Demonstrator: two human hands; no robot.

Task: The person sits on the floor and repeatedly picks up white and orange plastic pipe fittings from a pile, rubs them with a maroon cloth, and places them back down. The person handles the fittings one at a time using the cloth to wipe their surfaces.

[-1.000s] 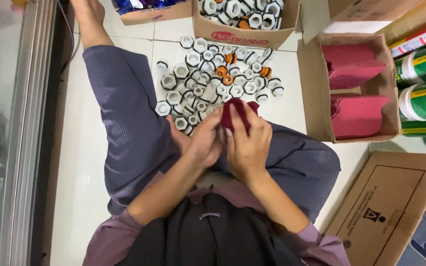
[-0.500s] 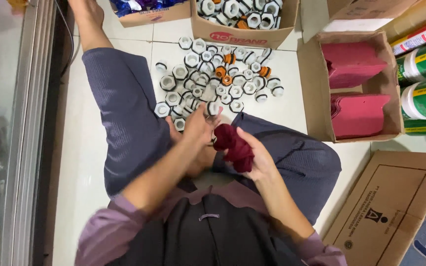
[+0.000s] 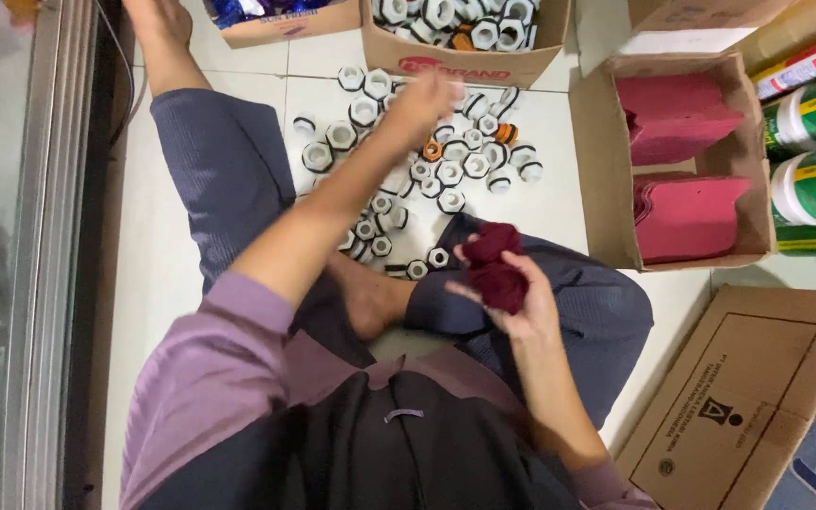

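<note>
Two hands apart — right hand [image 3: 512, 302] clutches dark red cloth [image 3: 495, 264], left hand [image 3: 419, 102] blurred over white fittings [image 3: 446, 161] — grip unclear.

Soft matt maroon cloth [image 3: 495, 269] at 3 o'clock; glossy white plastic fittings [image 3: 446, 165] lie on smooth glazed floor tiles [image 3: 550, 203]; matt cardboard box [image 3: 606, 179].

Dark red cloth [image 3: 495, 269]; white fittings [image 3: 427, 161] (few orange); pinstriped blue-grey trousers [image 3: 224, 170].
</note>
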